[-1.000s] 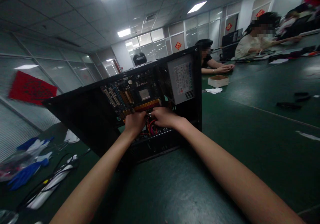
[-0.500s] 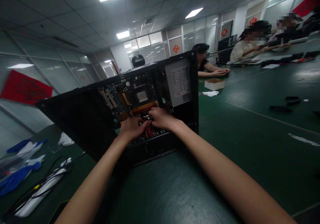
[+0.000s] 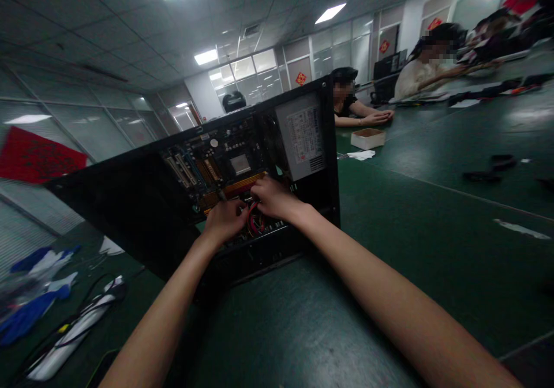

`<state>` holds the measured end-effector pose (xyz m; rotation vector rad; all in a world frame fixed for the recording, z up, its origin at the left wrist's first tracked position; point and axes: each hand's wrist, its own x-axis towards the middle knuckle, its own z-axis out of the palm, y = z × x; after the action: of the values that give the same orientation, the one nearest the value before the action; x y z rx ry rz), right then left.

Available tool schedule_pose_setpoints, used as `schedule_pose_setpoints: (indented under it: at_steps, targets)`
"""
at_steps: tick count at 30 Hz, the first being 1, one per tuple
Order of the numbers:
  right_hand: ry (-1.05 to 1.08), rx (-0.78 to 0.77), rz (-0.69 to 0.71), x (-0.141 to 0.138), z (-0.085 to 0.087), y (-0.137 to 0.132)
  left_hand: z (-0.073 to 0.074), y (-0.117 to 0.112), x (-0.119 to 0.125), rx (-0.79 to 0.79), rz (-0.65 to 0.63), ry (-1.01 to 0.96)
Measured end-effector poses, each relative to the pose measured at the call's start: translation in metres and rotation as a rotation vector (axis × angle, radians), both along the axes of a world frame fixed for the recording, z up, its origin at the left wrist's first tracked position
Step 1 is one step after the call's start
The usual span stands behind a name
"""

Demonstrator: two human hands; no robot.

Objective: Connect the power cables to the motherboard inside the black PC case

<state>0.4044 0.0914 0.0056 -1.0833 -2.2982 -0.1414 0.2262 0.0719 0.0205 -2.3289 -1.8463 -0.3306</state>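
Observation:
An open black computer case stands tilted on the table, its inside facing me. Inside show the motherboard, with a bare square processor, and the silver power supply at the upper right. Low in the case runs a bundle of red, yellow and black power cables. My left hand is closed at the left of this bundle, fingertips pinched on it. From the right my right hand closes on the same cables, just below the memory slots. Its fingertips are partly hidden.
A white power strip with black cord and blue-white gloves lie at the left. Beyond the case are a small open box and a person's hands. Black pieces lie on the green table at right.
The view has shifted slightly, so the case appears a little farther left. Both hands stay at the cables, whose red loop now shows more plainly below my fingers.

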Motion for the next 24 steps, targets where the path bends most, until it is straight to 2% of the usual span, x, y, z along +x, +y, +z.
schedule_pose_setpoints:
  at_steps: [12, 24]
  targets:
    - [0.035, -0.038, 0.063, 0.001, -0.006, 0.006, 0.001, -0.002, 0.002, 0.005, 0.016, 0.021]
    - [-0.023, -0.046, 0.052, 0.002, -0.008, 0.016, -0.001, -0.001, 0.001, 0.0, 0.001, 0.042]
